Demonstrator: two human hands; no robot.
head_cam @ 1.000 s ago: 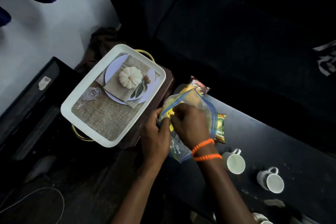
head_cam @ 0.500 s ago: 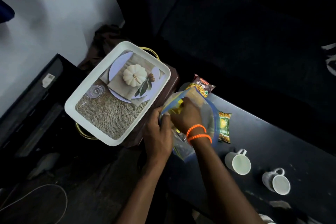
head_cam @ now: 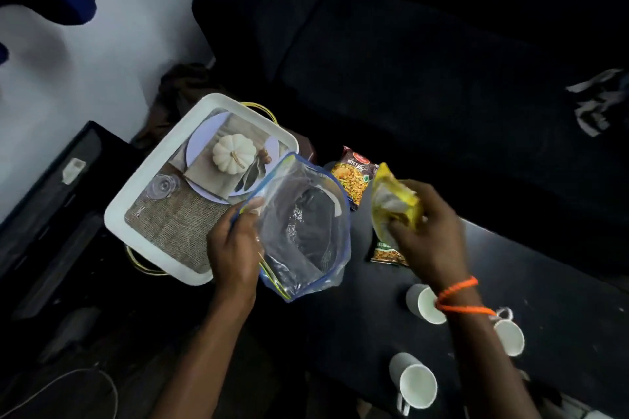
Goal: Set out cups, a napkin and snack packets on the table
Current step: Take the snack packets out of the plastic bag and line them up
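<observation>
At the far left, a white rectangular tray [head_cam: 149, 238] printed with a pumpkin place setting rests on a dark stand, its near corner just beside your left wrist. Your left hand [head_cam: 235, 245] pinches the left rim of a clear zip-top plastic bag with a blue seal [head_cam: 303, 231], holding its mouth wide open; the bag overlaps the tray's right edge and hangs over the left end of the black table [head_cam: 544, 299]. Just right of the bag, a dark red and orange mixture snack packet [head_cam: 354, 177] lies flat at the table's far left corner, close to the edge. Your right hand [head_cam: 429, 241], with orange bead bracelets at the wrist, grips a crumpled yellow snack packet [head_cam: 391, 204], lifted above the table. Beneath that hand, a green and orange snack packet [head_cam: 386, 252] lies on the table, partly hidden. Nearer you stand three white mugs: one [head_cam: 423, 304] partly behind your right wrist, a second [head_cam: 509, 337] just right of it, a third [head_cam: 413, 383] near the table's front edge. The tabletop beyond the mugs to the right is bare and dark.
</observation>
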